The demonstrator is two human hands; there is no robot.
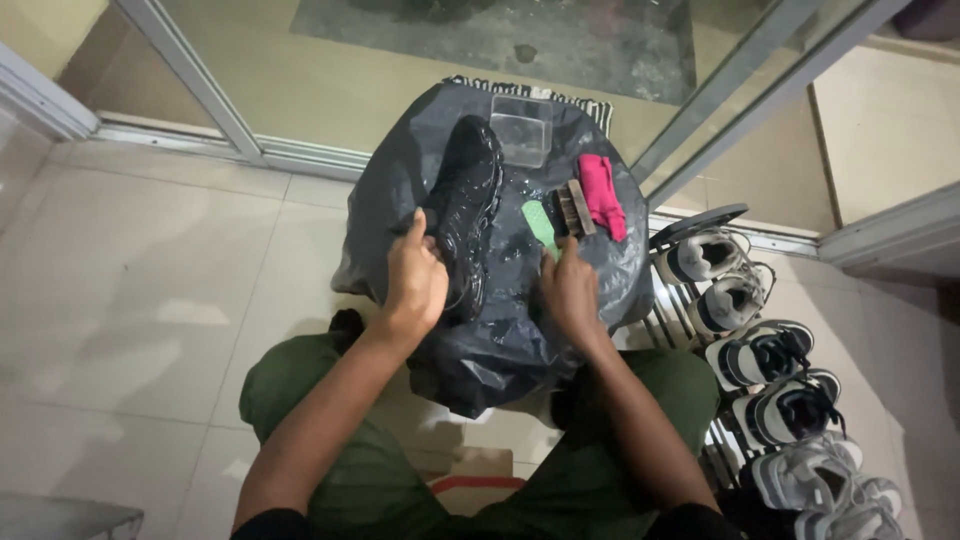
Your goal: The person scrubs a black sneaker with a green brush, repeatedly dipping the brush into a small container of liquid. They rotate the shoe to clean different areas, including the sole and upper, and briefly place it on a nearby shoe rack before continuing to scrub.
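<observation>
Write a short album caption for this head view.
Left hand steadies a black shoe on black plastic sheet; right hand grips a green brush.

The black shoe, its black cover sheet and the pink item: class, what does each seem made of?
Black shoe: glossy synthetic or wet leather, judging by highlights; unclear which. Cover sheet: thin plastic, crinkled and shiny. Pink item: soft matte cloth, folded. The left hand holds the shoe.

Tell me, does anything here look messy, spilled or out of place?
Nothing looks spilled or broken. The left hand steadies a glossy black shoe on a crumpled black plastic sheet; the right hand touches a green brush. The shoes on the rack sit in tidy pairs.
</observation>
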